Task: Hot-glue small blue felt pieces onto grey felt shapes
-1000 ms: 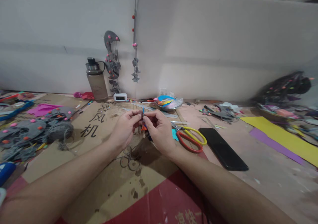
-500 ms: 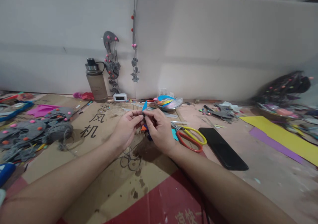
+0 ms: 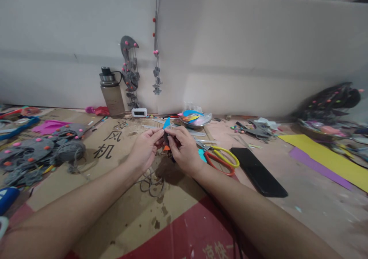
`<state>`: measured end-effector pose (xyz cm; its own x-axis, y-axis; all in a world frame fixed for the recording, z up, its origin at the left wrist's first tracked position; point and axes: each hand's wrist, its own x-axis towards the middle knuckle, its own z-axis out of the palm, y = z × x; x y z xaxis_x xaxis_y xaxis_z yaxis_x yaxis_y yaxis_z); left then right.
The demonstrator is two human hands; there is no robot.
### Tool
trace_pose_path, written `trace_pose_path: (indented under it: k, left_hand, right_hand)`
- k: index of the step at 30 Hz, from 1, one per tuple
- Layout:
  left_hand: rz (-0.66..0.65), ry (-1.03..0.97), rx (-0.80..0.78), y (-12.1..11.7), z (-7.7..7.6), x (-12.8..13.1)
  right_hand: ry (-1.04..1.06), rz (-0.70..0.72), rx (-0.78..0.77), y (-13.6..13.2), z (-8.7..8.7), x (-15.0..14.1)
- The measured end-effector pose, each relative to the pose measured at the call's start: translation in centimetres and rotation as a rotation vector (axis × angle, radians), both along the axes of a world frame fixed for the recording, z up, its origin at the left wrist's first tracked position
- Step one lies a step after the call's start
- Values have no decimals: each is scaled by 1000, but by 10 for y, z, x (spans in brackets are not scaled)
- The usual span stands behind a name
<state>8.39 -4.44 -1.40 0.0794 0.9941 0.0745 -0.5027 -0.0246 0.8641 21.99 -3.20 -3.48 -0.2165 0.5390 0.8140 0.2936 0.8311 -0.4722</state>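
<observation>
Behind both hands, a white upright panel (image 3: pixel 244 40) backs the pinkish bench (image 3: pixel 316 217). Printed brown-and-red flat cardboard (image 3: pixel 129 220) lies under the hands. Far right of them: yellow paper sheet (image 3: pixel 324 155), purple strip showing along its near edge. Left hand (image 3: pixel 142 148) and right hand (image 3: pixel 185 148) close together above the cardboard, fingertips pinched on the lower end of the small pointed blue piece (image 3: pixel 167 123); its tip sticks up. Dark bit between the fingers, too small to identify. Black rectangular phone (image 3: pixel 258 172) flat, right of the right hand. Grey translucent bottle with black lid (image 3: pixel 112 100) upright, ahead-left of the left hand. Red-and-yellow-handled metal scissors (image 3: pixel 218 163) between right hand and phone. Grey yarn ball (image 3: pixel 70 150) left of the left hand. White digital clock (image 3: pixel 139 112) ahead of it.
</observation>
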Motion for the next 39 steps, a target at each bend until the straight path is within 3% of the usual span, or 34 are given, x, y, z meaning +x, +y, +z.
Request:
trace_pose_path:
  k: [7, 13, 18, 24, 28, 33, 39]
  left_hand:
    - [61, 49, 21, 0, 1, 0]
    - [180, 134, 62, 2, 2, -2]
    - [343, 177, 108, 22, -2, -18]
    - [650, 265, 162, 58, -8, -66]
    - [770, 404, 135, 68, -9, -95]
    - [725, 398, 98, 68, -8, -108]
    - [673, 253, -2, 69, -6, -110]
  right_hand:
    - [-25, 1, 17, 0, -2, 0]
    - [-64, 26, -65, -9, 2, -6]
    - [-1, 82, -371, -19, 5, -16]
    - [-80, 141, -728, -19, 12, -18]
    - [-177, 195, -786, -26, 30, -14]
    - [-222, 260, -690, -49, 65, -6]
    - [-231, 297, -606, -82, 100, 5]
